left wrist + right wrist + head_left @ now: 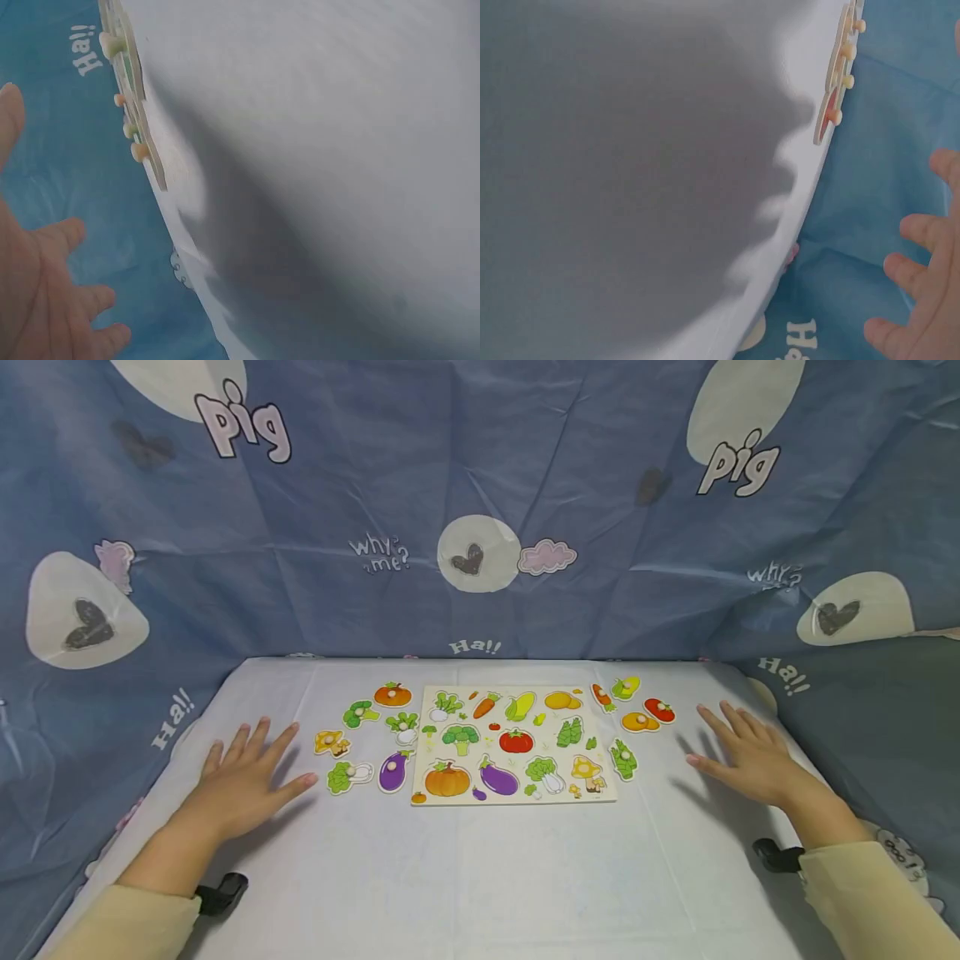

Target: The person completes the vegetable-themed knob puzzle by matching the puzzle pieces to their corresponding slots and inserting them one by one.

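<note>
A vegetable puzzle board (480,789) lies flat at the middle of the white table, printed with pictures of vegetables. Left of it are knobbed pieces: a pumpkin (393,695), broccoli (361,714), radish (403,727), mushroom (332,743), bok choy (349,776) and eggplant (392,772). On its right lie a carrot (602,697), corn (626,687), tomato (659,710), potato-like piece (640,722) and green leafy piece (623,759). My left hand (238,785) hovers with spread fingers beside the mushroom and bok choy. Near the tomato, my right hand (750,760) is likewise spread, holding nothing.
A white cloth (480,885) covers the table. Blue printed fabric (480,618) rises behind it and along both sides. Each wrist wears a black strap, the left one (222,893) and the right one (777,856) both showing below the hands.
</note>
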Demonstrator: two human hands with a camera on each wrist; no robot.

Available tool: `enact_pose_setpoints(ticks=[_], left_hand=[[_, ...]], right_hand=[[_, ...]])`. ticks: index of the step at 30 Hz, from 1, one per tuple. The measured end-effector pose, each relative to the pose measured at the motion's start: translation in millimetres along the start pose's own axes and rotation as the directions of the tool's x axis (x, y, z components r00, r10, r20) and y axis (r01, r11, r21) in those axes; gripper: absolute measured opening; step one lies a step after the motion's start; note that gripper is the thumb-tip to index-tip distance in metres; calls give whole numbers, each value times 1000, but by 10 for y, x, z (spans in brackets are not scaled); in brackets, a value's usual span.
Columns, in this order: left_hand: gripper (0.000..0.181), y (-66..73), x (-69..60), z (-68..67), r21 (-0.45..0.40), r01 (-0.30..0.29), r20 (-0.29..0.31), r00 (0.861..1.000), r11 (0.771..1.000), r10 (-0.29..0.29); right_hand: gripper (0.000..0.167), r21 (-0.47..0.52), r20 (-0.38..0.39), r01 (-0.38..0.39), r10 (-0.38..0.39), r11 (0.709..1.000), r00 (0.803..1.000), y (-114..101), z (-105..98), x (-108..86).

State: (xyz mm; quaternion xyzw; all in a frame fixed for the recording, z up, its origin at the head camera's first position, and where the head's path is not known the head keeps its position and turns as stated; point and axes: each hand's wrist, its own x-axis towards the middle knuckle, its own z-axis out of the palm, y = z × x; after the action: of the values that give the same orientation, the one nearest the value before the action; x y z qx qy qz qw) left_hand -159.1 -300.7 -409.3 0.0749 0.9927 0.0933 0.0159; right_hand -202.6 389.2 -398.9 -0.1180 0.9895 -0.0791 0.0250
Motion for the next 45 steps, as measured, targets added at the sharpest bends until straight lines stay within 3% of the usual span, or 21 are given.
enact_pose_setpoints(ticks=[15,25,45], left_hand=[[95,231,96,31,-9,-44,-6,999,999,44],[93,361,125,27,-27,-43,-4,999,999,43],[92,632,272,40,-59,-75,2,997,995,75]], right_hand=[[89,41,-20,33,-32,999,999,-129,-1,54],[88,69,15,35,-36,997,999,-291,12,124],[86,145,18,124,-128,982,992,-618,113,239]])
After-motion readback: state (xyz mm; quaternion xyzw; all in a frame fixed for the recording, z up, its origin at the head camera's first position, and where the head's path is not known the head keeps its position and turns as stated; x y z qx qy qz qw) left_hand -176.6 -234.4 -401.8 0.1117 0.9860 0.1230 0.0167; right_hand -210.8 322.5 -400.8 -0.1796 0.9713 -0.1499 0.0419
